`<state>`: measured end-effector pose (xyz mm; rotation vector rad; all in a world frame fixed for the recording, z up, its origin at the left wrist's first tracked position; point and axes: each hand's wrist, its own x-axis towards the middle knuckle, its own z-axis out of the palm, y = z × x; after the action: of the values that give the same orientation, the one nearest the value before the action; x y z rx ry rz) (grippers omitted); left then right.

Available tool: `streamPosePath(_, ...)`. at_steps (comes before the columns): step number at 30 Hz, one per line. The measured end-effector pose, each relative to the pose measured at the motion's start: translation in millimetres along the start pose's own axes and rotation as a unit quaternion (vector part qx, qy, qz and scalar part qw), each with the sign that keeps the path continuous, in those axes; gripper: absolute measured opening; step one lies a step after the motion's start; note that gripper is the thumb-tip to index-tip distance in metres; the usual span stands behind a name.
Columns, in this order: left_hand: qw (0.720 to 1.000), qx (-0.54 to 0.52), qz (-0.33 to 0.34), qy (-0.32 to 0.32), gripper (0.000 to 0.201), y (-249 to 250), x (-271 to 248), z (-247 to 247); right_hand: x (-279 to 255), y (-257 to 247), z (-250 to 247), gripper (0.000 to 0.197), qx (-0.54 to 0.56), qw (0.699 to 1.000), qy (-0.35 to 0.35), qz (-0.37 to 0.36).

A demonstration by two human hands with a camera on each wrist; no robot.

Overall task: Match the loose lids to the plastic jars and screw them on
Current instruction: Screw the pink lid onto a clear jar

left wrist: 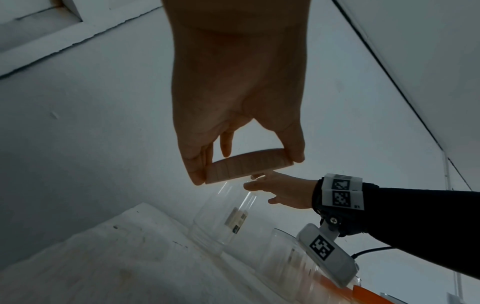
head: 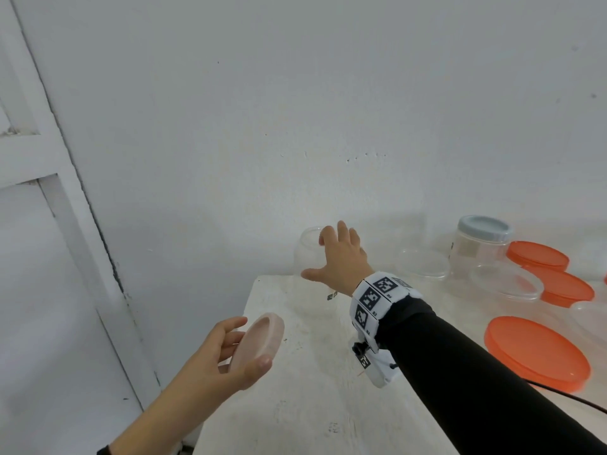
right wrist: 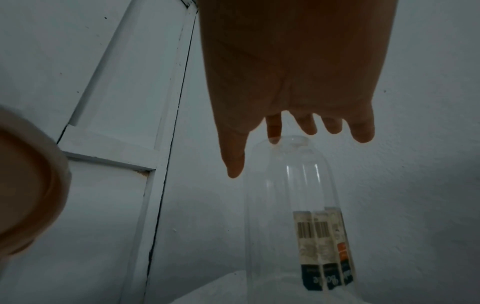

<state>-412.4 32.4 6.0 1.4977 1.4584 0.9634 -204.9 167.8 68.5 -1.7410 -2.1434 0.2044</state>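
Note:
My left hand (head: pixel 230 349) holds a pale pink round lid (head: pixel 259 343) by its rim, thumb on one side and fingers on the other, over the table's left front corner; the lid (left wrist: pixel 249 165) is seen edge-on in the left wrist view. A clear open jar (head: pixel 307 254) with a barcode label stands at the table's back left corner. My right hand (head: pixel 338 254) is spread open just over that jar's mouth, the fingers (right wrist: pixel 309 125) straight and a little above the jar (right wrist: pixel 298 205), holding nothing.
At the back right stands a clear jar with a grey-blue lid (head: pixel 483 228). Several orange lids (head: pixel 535 349) and clear shallow containers (head: pixel 505 280) lie along the right side of the white table (head: pixel 315 389). A white door frame (head: pixel 65 192) is left of the table.

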Motion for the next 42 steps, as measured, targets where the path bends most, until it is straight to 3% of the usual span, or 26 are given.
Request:
streamPosePath(6, 1.000, -0.016, 0.006, -0.005, 0.081, -4.6, 8.2, -4.9, -1.8, -4.8, 1.8, 0.065, 0.062, 0.998, 0.029, 0.005)
streamPosePath(9, 1.000, -0.016, 0.010, -0.008, 0.088, -5.3, 10.7, -6.2, -6.1, -2.4, -1.4, 0.085, 0.060, 0.998, 0.028, -0.006)
streamPosePath(11, 1.000, -0.019, 0.012, -0.014, 0.085, -5.2, 12.5, -5.2, -9.5, 1.2, -5.7, 0.095, 0.021, 1.000, -0.001, -0.011)
streamPosePath(16, 0.999, -0.026, 0.014, -0.024, 0.083, -1.1, 16.5, 0.3, -25.0, 11.5, -15.4, 0.086, -0.104, 0.994, -0.036, -0.005)
streamPosePath(21, 0.999, 0.002, 0.018, -0.038, 0.086, 7.9, 19.4, -0.5, -43.6, 28.2, -19.9, 0.086, -0.291, 0.955, -0.051, -0.018)
streamPosePath(25, 0.999, 0.008, 0.034, -0.038, 0.091, 24.6, 23.3, -1.2, -59.9, 51.3, -23.2, 0.085, -0.295, 0.954, -0.054, -0.003)
streamPosePath(28, 0.998, -0.001, 0.059, -0.034, 0.087, 40.5, 27.7, 0.5, -76.2, 71.1, -27.7, 0.085, -0.208, 0.976, -0.051, 0.036)
streamPosePath(32, 0.995, -0.011, 0.094, -0.040, 0.083, 64.4, 33.7, 7.6, -98.7, 94.3, -35.6, 0.078, 0.055, 0.989, -0.031, 0.132)
streamPosePath(34, 0.993, -0.015, 0.110, -0.042, 0.086, 74.7, 36.9, 13.2, -110.3, 101.3, -38.9, 0.084, 0.248, 0.947, -0.054, 0.194)
streamPosePath(36, 0.991, -0.023, 0.122, -0.043, 0.090, 82.5, 39.5, 19.1, -122.6, 107.1, -39.8, 0.097, 0.417, 0.872, -0.100, 0.235)
streamPosePath(38, 0.990, -0.030, 0.130, -0.050, 0.092, 88.9, 41.3, 24.8, -134.3, 113.6, -38.3, 0.097, 0.496, 0.825, -0.133, 0.237)
streamPosePath(40, 0.989, -0.032, 0.134, -0.059, 0.092, 93.8, 42.6, 30.7, -144.7, 118.0, -33.2, 0.089, 0.505, 0.820, -0.150, 0.222)
streamPosePath(42, 0.988, -0.033, 0.136, -0.064, 0.091, 97.5, 44.3, 36.7, -152.8, 117.3, -28.0, 0.087, 0.476, 0.841, -0.153, 0.206)
